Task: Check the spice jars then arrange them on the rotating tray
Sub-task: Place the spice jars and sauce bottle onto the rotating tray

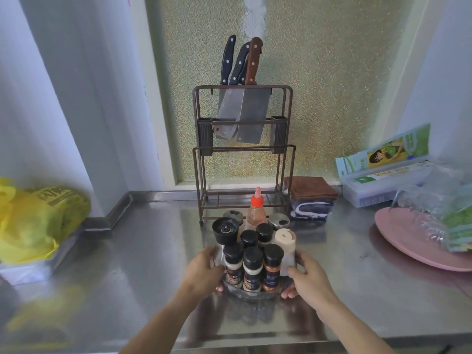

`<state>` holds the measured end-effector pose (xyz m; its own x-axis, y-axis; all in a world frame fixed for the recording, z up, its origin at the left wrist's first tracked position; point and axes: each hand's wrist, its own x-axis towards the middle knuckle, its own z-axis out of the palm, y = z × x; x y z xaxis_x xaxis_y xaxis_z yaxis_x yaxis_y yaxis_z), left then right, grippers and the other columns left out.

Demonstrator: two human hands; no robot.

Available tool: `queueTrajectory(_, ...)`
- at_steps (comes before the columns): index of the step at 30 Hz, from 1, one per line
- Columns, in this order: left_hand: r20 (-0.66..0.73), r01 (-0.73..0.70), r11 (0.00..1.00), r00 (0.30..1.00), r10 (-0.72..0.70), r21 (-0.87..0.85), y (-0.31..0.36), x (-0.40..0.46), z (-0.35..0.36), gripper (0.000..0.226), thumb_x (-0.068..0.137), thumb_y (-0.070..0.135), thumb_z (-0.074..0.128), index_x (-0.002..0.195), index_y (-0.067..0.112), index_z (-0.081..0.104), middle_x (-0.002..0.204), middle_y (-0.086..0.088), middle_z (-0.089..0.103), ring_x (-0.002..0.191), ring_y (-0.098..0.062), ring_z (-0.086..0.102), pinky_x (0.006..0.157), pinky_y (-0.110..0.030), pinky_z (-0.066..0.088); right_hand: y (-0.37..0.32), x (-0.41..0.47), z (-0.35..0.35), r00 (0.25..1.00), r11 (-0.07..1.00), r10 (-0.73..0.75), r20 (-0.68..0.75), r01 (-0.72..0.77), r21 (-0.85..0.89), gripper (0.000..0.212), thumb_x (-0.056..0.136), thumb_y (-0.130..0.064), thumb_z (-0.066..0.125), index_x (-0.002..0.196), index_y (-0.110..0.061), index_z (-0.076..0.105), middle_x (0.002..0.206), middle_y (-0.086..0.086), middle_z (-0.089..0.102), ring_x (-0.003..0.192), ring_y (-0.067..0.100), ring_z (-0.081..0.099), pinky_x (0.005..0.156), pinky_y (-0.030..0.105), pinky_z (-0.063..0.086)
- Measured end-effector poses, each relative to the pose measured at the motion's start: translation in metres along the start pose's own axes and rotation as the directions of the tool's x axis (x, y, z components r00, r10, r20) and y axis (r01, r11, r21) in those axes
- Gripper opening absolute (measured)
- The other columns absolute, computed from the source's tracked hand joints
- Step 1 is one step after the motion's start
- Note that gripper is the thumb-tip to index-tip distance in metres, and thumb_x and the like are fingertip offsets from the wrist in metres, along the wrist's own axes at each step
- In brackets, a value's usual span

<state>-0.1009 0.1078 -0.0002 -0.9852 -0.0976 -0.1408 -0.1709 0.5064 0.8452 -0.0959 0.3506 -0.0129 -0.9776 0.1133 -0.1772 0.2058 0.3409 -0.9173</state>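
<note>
Head view: the left hand (204, 270) and right hand (307, 278) curl their fingers (293, 272) around opposite sides of a clear rotating tray (251, 294) on the steel worktop (140, 251). Spice jars (252, 267) stand packed upright on it, before a knife rack (244, 154).

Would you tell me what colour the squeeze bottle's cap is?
Red-orange; the squeeze bottle's cap shows best in the head view.

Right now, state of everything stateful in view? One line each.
Tray: on the counter, loaded with jars, held at both sides.
Left hand: fingers curled round the tray's left rim.
Right hand: fingers curled round the tray's right rim.
Spice jars: upright, capped.
Sauce bottle: upright, red cap on.
Knives: slotted in the rack.
Towels: folded, stacked.
</note>
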Motion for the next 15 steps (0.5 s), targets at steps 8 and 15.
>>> queueTrajectory(8, -0.083, -0.029, 0.996, 0.996, 0.022, -0.079, -0.025, -0.013, -0.057, 0.048, 0.081, 0.004, 0.05, 0.124, 0.02, 0.063, 0.12, 0.003, 0.072, 0.056, -0.022, 0.075, 0.055, -0.031, 0.06, -0.034, -0.007, 0.047, 0.991, 0.993, -0.115, 0.075, 0.115, 0.007, 0.044, 0.1, -0.001, 0.049, 0.138, -0.022, 0.048, 0.106, 0.011, 0.075, 0.056, 0.032, 0.076, 0.055, 0.036, 0.061)
queueTrajectory(15, -0.207, 0.013, 1.0, 0.978, -0.018, -0.025, -0.062, -0.008, -0.149, 0.04, 0.076, 0.001, 0.051, 0.102, 0.025, 0.07, 0.102, 0.008, 0.078, 0.054, -0.024, 0.073, 0.059, -0.035, 0.06, -0.086, 0.004, 0.14, 0.956, 0.989, -0.151, 0.25, 0.147, 0.032, 0.028, 0.105, -0.009, 0.048, 0.126, -0.027, 0.043, 0.112, 0.011, 0.073, 0.055, 0.023, 0.074, 0.059, 0.032, 0.063)
